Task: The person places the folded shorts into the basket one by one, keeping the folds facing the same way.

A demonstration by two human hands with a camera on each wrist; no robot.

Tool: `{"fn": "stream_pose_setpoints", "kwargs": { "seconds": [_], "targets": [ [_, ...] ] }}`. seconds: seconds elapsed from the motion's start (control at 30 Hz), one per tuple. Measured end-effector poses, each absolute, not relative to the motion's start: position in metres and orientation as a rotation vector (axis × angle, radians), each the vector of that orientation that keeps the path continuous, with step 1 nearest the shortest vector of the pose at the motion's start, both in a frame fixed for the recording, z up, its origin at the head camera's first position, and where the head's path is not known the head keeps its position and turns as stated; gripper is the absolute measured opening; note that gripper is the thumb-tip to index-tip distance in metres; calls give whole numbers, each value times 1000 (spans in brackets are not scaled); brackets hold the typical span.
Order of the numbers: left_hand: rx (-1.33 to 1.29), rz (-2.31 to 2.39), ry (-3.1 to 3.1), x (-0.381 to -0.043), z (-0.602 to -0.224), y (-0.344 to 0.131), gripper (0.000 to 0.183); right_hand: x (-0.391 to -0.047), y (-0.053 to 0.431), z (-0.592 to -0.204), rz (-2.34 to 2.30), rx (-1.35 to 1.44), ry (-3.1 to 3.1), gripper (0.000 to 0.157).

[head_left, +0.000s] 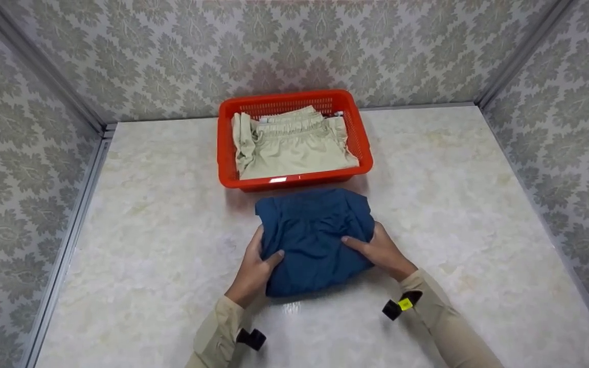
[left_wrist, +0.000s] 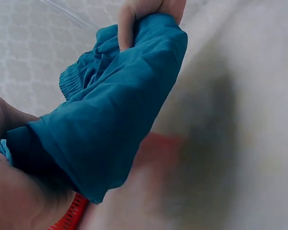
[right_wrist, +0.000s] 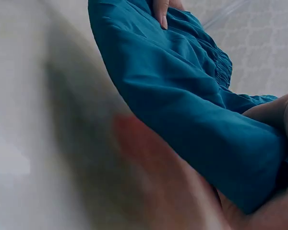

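Between my hands is a folded blue garment with a gathered elastic waistband, probably shorts or trousers. In the head view my left hand grips its left side, thumb on top and fingers underneath. My right hand holds the right side the same way. Both wrist views show the blue garment lifted above the table, with its shadow below. Just beyond it stands a red plastic basket, holding folded cream garments with elastic waistbands.
The basket sits on a pale marbled table, close to the back wall. Patterned wall panels with metal edge rails enclose the table at the back and both sides.
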State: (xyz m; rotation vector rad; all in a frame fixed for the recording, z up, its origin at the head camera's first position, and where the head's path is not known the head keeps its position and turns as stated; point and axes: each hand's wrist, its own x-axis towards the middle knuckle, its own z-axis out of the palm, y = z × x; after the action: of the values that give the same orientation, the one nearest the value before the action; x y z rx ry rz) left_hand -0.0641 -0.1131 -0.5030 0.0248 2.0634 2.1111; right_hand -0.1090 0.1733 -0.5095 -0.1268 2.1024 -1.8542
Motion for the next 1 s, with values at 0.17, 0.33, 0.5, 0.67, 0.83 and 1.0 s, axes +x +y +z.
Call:
{"fn": "stream_pose_setpoints", "kwargs": {
  "seconds": [0.17, 0.33, 0.5, 0.67, 0.83, 1.0],
  "targets": [
    [158, 2195, 1997, -68, -475, -116, 85, -114, 175, -482, -1927, -163, 2056, 67],
    [282, 2272, 1989, -91, -447, -118, 84, -139, 175, -456, -2010, -279, 2043, 67],
    [222, 2283, 2001, -140, -426, -123, 85, -185, 167, -435, -2051, -323, 2015, 66],
    [35, 2169, 2064, -202, -408, -131, 86, -240, 155, -419, -2017, -268, 2031, 70],
    [-90, 2103, 2139, -250, -400, -131, 83, -286, 141, -412, -1962, -151, 2088, 64],
    [-211, 2042, 2205, -282, -408, -127, 84, -316, 129, -417, -1854, 12, 2145, 66]
  ]
}}
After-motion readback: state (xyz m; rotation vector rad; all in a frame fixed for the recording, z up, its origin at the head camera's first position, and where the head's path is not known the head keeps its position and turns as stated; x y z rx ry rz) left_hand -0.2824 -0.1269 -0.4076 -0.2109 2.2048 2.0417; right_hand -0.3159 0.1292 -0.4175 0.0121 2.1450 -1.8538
